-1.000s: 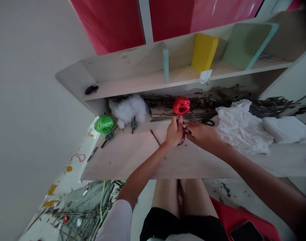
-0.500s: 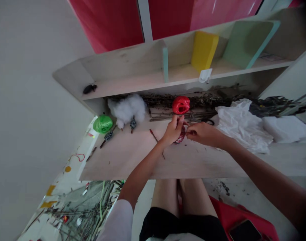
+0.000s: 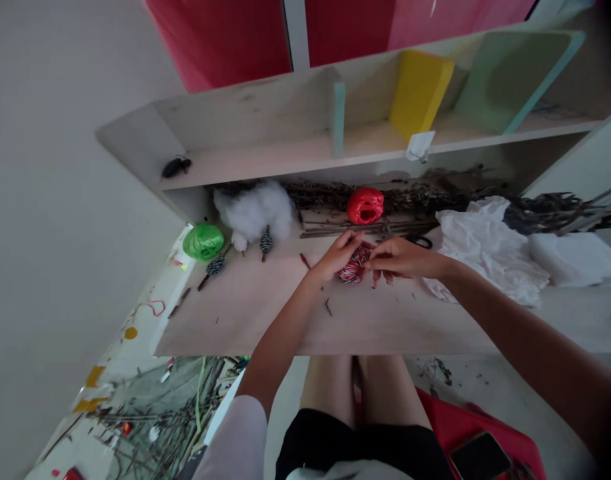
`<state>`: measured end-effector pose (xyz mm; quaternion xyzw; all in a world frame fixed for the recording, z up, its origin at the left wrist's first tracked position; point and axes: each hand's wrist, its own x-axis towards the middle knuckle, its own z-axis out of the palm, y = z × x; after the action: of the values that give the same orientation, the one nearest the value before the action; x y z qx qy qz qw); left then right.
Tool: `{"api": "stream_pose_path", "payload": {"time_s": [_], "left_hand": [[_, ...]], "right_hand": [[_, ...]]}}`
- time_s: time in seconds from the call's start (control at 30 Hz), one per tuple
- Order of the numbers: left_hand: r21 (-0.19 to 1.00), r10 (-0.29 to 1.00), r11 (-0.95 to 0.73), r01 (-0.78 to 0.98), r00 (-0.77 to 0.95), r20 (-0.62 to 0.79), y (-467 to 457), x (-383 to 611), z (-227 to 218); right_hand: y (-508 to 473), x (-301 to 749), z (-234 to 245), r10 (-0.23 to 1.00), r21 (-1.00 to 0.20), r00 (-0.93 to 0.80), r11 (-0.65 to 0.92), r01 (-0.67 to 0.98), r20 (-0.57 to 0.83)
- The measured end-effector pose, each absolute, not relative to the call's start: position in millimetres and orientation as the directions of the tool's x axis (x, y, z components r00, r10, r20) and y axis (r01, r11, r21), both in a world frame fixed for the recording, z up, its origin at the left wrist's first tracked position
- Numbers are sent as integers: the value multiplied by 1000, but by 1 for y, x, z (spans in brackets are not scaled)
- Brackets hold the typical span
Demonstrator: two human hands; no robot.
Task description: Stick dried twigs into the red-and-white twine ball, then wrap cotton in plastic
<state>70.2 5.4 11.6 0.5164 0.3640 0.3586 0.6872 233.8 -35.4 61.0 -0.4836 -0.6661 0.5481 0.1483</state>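
Pressing red-wrapped bundle against pale wooden board, apparently for support: left hand curled over it, right hand bearing on its right side, grip closed from both sides. Farther, kept within reach: loose twigs, red raffia ball, scissors, crumpled white plastic; leftward, cotton wool, green raffia ball.

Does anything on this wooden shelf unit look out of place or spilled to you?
A small black beetle-shaped object sits alone on the upper shelf, which looks odd, and loose twig bits lie scattered across the board below.
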Motion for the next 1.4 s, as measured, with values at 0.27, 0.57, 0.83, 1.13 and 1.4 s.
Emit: {"api": "stream_pose_path", "payload": {"time_s": [0.27,0.57,0.83,1.13,1.4], "left_hand": [[926,811,341,-160,548,-204,8,61,4],[851,774,476,-224,567,-283,3,63,7],[785,819,513,-348,472,-326,1,63,12],[820,905,399,-409,321,-280,-15,75,15],[813,901,415,-408,306,-307,-21,76,20]], "right_hand": [[-37,228,57,802,-878,-460,-158,451,-381],[-35,228,53,843,-890,-428,-120,440,-326],[-38,227,49,926,-940,-295,-141,311,-237],[-57,202,60,936,-919,20,-350,185,-352],[-61,210,58,919,-934,-172,-342,101,-355]]}}
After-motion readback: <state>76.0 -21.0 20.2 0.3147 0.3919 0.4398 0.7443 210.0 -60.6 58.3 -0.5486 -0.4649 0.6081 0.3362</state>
